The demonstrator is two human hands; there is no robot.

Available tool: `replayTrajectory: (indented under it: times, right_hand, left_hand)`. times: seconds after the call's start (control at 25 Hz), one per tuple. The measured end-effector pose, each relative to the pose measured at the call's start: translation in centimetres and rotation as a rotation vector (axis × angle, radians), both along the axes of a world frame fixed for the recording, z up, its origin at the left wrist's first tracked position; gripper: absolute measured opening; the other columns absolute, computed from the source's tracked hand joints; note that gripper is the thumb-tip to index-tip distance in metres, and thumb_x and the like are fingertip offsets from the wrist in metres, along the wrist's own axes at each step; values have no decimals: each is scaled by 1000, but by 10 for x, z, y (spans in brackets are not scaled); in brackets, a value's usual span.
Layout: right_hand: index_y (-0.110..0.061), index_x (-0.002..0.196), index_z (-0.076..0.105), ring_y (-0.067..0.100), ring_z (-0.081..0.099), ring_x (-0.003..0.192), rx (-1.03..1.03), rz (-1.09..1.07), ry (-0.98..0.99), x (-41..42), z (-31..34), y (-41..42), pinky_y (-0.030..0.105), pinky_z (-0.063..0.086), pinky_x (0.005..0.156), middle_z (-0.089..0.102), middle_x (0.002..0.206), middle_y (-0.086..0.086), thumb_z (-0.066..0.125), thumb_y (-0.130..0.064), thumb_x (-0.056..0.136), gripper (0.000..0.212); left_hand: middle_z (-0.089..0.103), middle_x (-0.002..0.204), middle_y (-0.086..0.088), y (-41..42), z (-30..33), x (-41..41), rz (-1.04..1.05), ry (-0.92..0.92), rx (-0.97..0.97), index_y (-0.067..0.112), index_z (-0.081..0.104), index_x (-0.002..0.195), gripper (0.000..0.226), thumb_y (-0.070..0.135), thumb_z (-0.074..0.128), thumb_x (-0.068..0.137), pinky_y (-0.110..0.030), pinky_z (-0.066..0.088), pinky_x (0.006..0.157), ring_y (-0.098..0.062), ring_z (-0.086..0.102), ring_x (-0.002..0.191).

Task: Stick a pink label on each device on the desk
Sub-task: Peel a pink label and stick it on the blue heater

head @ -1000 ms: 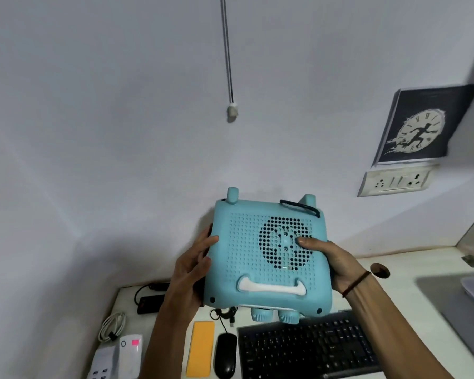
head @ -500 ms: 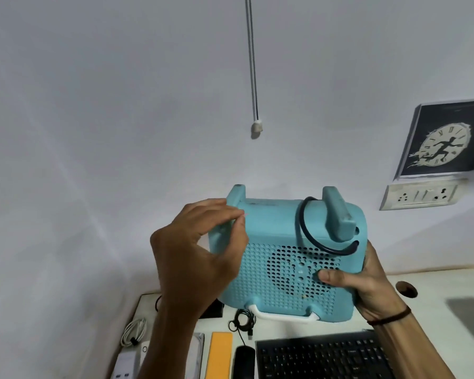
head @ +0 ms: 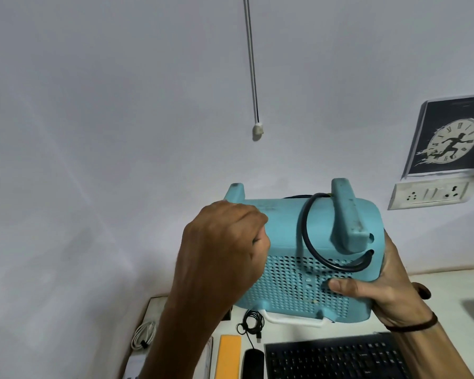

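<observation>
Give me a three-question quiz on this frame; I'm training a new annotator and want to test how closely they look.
1. True or false: the blue device rests flat on the desk.
2. Which hand grips the device's right side with its thumb on the perforated face? A) left hand B) right hand
3. Fill in: the orange pad lies to the left of the black ____.

Key
1. False: both hands hold it up above the desk.
2. B. The left hand is curled at the device's upper left edge.
3. mouse, beside the black keyboard.
</observation>
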State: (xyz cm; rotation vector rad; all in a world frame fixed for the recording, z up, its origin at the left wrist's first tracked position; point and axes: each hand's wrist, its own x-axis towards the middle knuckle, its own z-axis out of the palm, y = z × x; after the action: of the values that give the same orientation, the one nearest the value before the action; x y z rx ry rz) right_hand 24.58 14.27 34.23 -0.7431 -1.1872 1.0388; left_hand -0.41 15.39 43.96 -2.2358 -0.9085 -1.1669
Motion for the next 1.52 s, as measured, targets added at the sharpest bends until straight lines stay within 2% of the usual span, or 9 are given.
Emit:
replayTrajectory:
  times: [0.2,0.4,0.52,0.76,0.92,1.08,1.24,1.4,1.52]
  right_hand:
    - [2,121,43,37,67,93,-1,-41,-6,-1,-5,-4,43,60,75,60,108,30,95,-10,34,102]
    - [12,126,41,45,66,98,-26,14,49,5,-12,-5,43,59,76,56,112,40,96,-8,38,106]
    - [12,127,41,46,65,99,6,18,34,4,-10,-7,43,59,77,58,112,39,94,-6,38,105]
    - [1,125,42,32,68,96,70,-63,-41,0,-5,-14,37,60,77,64,107,20,85,10,39,96]
    - [-4,124,45,29,69,95,22,-52,-27,-1,-9,-14,37,60,76,65,107,17,97,-11,33,105]
    - [4,123,47,43,67,95,-82,32,164,-1,-19,-9,49,59,74,64,108,28,99,-12,31,107]
    - [-8,98,74,37,72,87,-202,143,397,-1,-19,-10,48,60,68,73,98,21,77,7,43,57]
    - [-9,119,68,37,68,103,-314,293,525,13,-21,5,55,56,86,69,116,20,89,-33,61,67]
    - [-6,94,77,28,72,79,-646,175,592,14,-32,15,44,60,73,75,89,16,47,-56,94,58]
  left_hand:
    - [77,115,-1,-5,-1,-13,-79,94,-245,16,82,96,30,19,60,76,-34,53,104,-11,71,106]
    - [64,131,16,-4,-5,-17,-116,-627,-718,37,70,115,46,50,69,71,-25,50,98,-1,58,124]
    - [68,120,15,5,-7,-8,-151,-818,-1043,47,60,125,66,60,75,63,-29,57,85,-6,69,102]
    - [74,101,11,7,-20,1,-131,-912,-1042,40,67,113,51,45,85,65,-38,62,76,-14,73,88]
    - [73,96,11,17,-26,9,-54,-944,-984,37,70,105,45,54,83,65,-39,63,74,-13,73,84]
    - [71,120,7,33,-51,-14,-331,-866,-1159,40,56,132,72,56,81,66,-43,61,86,-21,72,106]
    - [66,133,-8,38,-94,-30,-552,-728,-1434,27,40,148,101,38,93,63,-49,58,90,-32,66,119]
    - [70,122,-16,36,-121,-23,-558,-957,-1456,16,49,141,90,14,86,59,-49,61,76,-38,71,105]
    - [69,121,-20,38,-143,-23,-538,-1058,-1494,17,57,136,86,14,87,55,-52,60,76,-42,71,102]
